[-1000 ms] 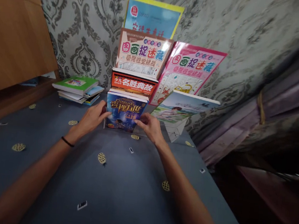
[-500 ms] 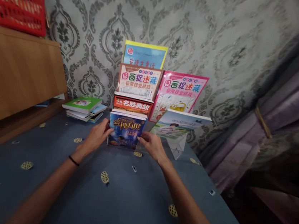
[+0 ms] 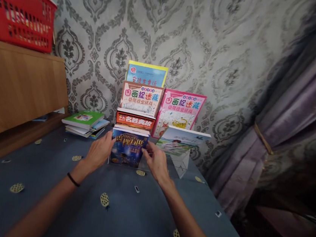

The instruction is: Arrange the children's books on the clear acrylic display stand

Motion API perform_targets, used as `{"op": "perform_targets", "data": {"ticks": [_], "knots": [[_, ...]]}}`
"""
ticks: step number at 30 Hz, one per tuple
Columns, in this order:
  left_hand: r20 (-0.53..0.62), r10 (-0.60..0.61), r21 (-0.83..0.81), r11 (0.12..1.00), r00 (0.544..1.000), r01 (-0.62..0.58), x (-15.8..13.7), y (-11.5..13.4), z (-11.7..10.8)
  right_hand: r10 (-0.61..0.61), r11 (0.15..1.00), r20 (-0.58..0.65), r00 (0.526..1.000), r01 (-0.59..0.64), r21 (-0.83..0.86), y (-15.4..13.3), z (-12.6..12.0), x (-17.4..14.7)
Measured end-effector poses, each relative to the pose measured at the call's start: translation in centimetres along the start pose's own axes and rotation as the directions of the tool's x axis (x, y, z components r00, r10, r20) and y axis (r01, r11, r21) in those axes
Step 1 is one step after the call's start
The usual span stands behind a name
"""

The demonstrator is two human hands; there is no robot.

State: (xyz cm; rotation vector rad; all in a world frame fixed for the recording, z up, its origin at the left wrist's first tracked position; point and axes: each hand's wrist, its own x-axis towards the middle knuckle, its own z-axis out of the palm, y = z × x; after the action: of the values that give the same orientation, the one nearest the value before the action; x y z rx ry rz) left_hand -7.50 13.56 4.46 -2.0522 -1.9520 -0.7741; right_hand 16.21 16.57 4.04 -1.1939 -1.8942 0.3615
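Observation:
A dark blue book (image 3: 127,149) with gold lettering stands upright at the front of a tiered row of books. My left hand (image 3: 100,150) is closed at its left edge, thumb on the cover side. At the right edge, my right hand (image 3: 155,159) grips with thumb in front and fingers behind. Just behind stands a red book (image 3: 135,121) with white characters. Above it are a brown-bordered picture book (image 3: 140,97) and a blue book with a yellow border (image 3: 147,73). The lower part of each rear book is hidden.
A pink picture book (image 3: 180,107) and a pale landscape-covered book (image 3: 182,140) lean on a clear stand (image 3: 181,163) at right. A book stack (image 3: 85,119) lies left. A red basket (image 3: 21,11) tops a wooden cabinet (image 3: 21,91). A curtain (image 3: 244,162) hangs right.
The view has tilted upward, so everything sits lower in the picture. Both hands have slid slightly higher along the sides of the blue book, which stays in its place.

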Motion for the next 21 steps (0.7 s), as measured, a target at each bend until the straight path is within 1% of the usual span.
{"op": "perform_targets", "data": {"ticks": [3, 8, 10, 11, 13, 16, 19, 21], "knots": [[-0.016, 0.025, -0.011, 1.0, 1.0, -0.025, 0.2, -0.2, 0.3, -0.008, 1.0, -0.008, 1.0, 0.008, 0.01, 0.3, 0.3, -0.1], [0.007, -0.004, -0.055, 0.998, 1.0, 0.004, 0.1, -0.2, 0.2, -0.025, 1.0, -0.037, 0.999, 0.025, -0.005, 0.7, 0.4, 0.1], [-0.002, 0.0, -0.116, 0.993, 1.0, -0.001, 0.0, -0.4, 0.0, -0.023, 1.0, -0.021, 1.0, 0.023, -0.012, 0.5, 0.0, 0.2], [-0.018, 0.005, -0.172, 0.985, 1.0, -0.008, 0.1, -0.5, -0.2, -0.025, 1.0, -0.011, 1.0, 0.025, -0.007, 0.4, -0.3, 0.3], [-0.081, -0.001, -0.32, 0.947, 0.997, -0.025, 0.5, -0.9, -0.7, -0.031, 0.999, -0.021, 0.999, 0.031, 0.023, 0.1, -0.9, 0.4], [-0.196, -0.061, -0.509, 0.86, 0.979, -0.049, 2.1, -1.5, -1.3, -0.035, 0.994, -0.131, 0.991, 0.048, 0.097, -0.2, -1.3, 0.6], [-0.262, -0.094, -0.6, 0.795, 0.96, -0.086, 4.3, -1.6, -1.8, -0.07, 0.98, -0.232, 0.97, 0.11, 0.166, -0.1, -0.6, 1.0], [-0.267, -0.061, -0.617, 0.777, 0.962, -0.122, 5.8, -1.4, -2.2, -0.09, 0.967, -0.246, 0.965, 0.144, 0.211, -0.1, 0.1, 1.3]]}}
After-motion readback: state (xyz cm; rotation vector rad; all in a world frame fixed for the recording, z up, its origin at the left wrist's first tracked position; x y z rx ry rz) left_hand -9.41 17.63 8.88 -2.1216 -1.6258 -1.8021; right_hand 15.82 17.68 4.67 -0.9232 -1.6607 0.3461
